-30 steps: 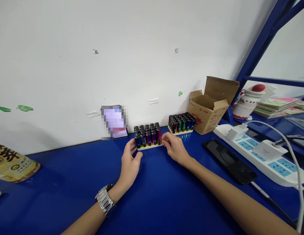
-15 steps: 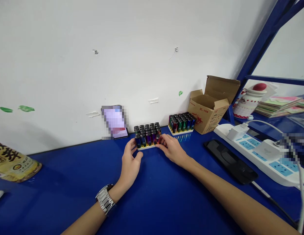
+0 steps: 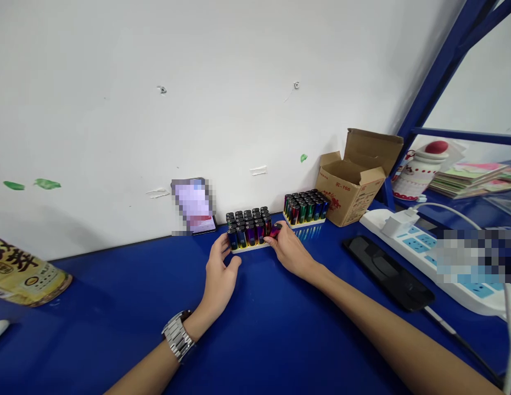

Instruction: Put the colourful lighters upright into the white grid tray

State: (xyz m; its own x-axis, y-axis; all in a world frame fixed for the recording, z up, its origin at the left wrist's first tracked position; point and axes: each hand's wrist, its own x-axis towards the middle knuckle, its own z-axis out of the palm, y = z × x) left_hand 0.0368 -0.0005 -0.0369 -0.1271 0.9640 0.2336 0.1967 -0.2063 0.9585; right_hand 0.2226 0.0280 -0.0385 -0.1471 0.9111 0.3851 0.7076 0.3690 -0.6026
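Note:
Near the wall, a pale tray (image 3: 250, 248) holds several rows of shiny coloured lighters (image 3: 250, 233) with black tops, standing upright. At its front right corner, my right hand (image 3: 294, 253) pinches a red-pink lighter (image 3: 275, 230) between thumb and fingers; it leans to the right, its lower end close to the tray. My left hand (image 3: 220, 269), with a metal watch on the wrist, rests on the table at the tray's left side. Its fingers curve beside the left end lighters, thumb apart, holding nothing. The tips of those fingers are partly hidden behind the hand.
A second tray of lighters (image 3: 307, 207) stands right of the first, beside an open cardboard box (image 3: 346, 189). A phone (image 3: 193, 206) leans on the wall. On the right lie a black phone (image 3: 387, 271) and a power strip (image 3: 428, 258); at left, a yellow container (image 3: 28, 274).
My right hand has shifted slightly right, and the front corner lighter in it now tilts to the right instead of standing nearly upright. My left hand stays in place.

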